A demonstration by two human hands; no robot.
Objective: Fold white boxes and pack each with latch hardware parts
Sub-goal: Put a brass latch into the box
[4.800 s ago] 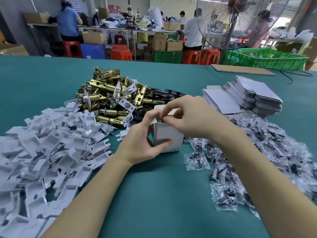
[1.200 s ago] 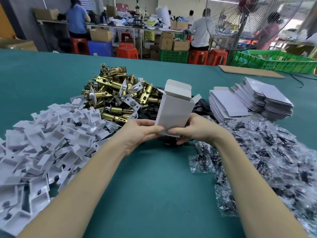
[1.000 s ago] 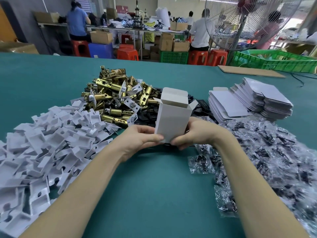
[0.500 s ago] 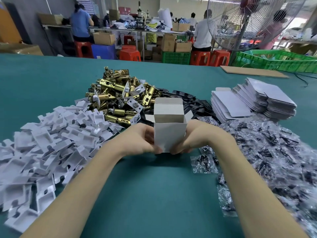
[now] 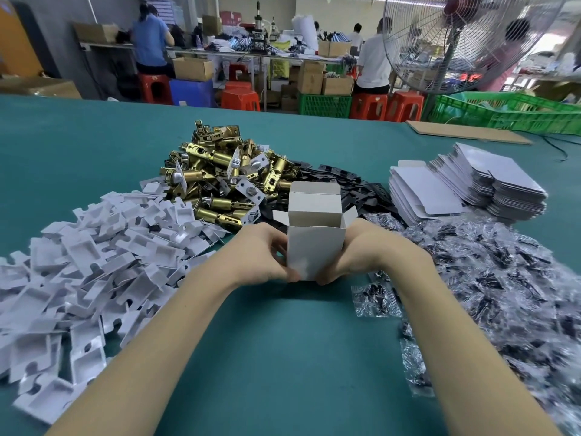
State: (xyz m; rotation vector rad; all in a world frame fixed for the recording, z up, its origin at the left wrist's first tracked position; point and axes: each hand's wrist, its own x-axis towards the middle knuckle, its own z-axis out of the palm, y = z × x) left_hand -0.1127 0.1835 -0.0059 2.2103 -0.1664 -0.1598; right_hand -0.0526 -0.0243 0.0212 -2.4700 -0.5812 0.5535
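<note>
A small white box (image 5: 309, 243) stands upright on the green table (image 5: 276, 357), its top flaps open and its inside empty. My left hand (image 5: 262, 258) grips its left side and my right hand (image 5: 361, 251) grips its right side, thumbs at the lower front edge. Behind it lies a heap of brass latch bolts (image 5: 226, 180) and a spread of black plates (image 5: 349, 190). Flat white box blanks (image 5: 465, 184) are stacked at the right. White plastic insert trays (image 5: 94, 262) are heaped at the left, and bagged screws (image 5: 503, 294) at the right.
A flat cardboard sheet (image 5: 465, 135) lies at the table's far right, with green crates (image 5: 509, 113) and a big standing fan (image 5: 452, 42) behind it. People work at benches far back among red stools (image 5: 240, 100) and cartons.
The box was tilted and raised between my hands; now it stands upright and lower, squared toward me, with both hands closed round its sides.
</note>
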